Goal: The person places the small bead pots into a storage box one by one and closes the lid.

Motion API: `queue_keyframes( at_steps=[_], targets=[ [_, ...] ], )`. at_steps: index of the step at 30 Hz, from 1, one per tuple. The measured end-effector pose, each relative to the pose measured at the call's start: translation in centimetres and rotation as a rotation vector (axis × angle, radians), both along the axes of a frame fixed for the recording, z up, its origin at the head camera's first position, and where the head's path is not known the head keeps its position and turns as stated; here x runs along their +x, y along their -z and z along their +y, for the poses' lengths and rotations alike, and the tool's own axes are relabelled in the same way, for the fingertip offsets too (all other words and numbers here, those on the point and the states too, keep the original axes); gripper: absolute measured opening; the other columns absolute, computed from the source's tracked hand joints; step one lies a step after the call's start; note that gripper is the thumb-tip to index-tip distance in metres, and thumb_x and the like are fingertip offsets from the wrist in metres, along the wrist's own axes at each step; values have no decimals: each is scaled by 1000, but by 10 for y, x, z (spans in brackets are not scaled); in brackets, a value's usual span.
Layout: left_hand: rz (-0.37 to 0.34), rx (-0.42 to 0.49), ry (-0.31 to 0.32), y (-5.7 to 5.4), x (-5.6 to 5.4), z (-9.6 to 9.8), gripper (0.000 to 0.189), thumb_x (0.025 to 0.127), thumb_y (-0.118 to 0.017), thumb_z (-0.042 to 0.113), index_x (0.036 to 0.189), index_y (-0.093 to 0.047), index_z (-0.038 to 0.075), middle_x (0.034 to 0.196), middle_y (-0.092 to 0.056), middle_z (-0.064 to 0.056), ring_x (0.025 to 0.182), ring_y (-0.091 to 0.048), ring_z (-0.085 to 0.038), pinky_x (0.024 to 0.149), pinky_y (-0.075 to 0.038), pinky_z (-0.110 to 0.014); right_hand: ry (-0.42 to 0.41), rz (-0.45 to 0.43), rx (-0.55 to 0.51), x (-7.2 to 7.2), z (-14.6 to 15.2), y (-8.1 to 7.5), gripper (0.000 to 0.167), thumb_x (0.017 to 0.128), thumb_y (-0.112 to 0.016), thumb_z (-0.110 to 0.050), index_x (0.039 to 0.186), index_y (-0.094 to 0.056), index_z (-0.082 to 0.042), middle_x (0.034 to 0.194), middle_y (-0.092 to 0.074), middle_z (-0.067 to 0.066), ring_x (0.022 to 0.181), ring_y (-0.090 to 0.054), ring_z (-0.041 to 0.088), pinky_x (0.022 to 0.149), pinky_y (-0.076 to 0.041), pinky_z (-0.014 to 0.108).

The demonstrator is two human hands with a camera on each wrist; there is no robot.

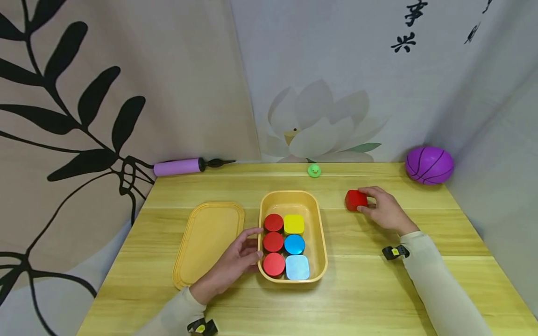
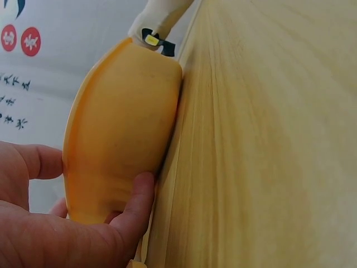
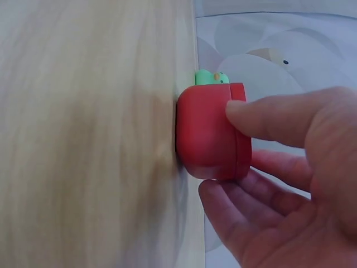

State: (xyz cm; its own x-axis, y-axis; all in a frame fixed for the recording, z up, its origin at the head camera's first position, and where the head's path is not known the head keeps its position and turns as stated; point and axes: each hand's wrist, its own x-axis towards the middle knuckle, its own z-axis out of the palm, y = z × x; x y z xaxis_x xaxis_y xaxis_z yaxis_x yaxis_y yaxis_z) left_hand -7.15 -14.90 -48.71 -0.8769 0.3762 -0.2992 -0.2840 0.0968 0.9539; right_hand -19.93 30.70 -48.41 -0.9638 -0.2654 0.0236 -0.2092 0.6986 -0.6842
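Note:
My left hand touches the left wall of a yellow-orange box, its fingers loosely bent. In the left wrist view, one fingertip meets the rim of the box and another lies against its outer wall. Inside the box are three round red containers, a yellow square one, a round blue one and a light blue square one. At the right, my right hand pinches a small red lidded container by its sides, at or just above the tabletop.
Left of the box lies a flat yellow lid, partly behind the left hand. Along the back edge are a purple hand pump, a small green duck and a purple ball. Printed cloth hangs behind the wooden table.

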Motion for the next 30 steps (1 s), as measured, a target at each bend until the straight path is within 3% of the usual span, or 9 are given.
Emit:
queue_keyframes(
  at_steps=[11, 30],
  targets=[
    [5, -2, -7, 0, 1, 0, 61, 104, -65, 18, 159, -40, 27, 151, -47, -20, 126, -59, -27, 95, -61, -43, 15, 20, -14, 2, -3, -4, 62, 95, -79, -11, 148, -53, 6, 141, -56, 21, 129, -61, 42, 97, -58, 44],
    [14, 13, -1, 1, 0, 0, 62, 104, -64, 17, 159, -39, 24, 151, -47, -21, 126, -59, -28, 95, -61, -44, -49, 122, -85, 6, -58, -42, 61, 90, -87, -19, 141, -62, 3, 133, -61, 16, 120, -65, 36, 92, -62, 45]
  ],
)
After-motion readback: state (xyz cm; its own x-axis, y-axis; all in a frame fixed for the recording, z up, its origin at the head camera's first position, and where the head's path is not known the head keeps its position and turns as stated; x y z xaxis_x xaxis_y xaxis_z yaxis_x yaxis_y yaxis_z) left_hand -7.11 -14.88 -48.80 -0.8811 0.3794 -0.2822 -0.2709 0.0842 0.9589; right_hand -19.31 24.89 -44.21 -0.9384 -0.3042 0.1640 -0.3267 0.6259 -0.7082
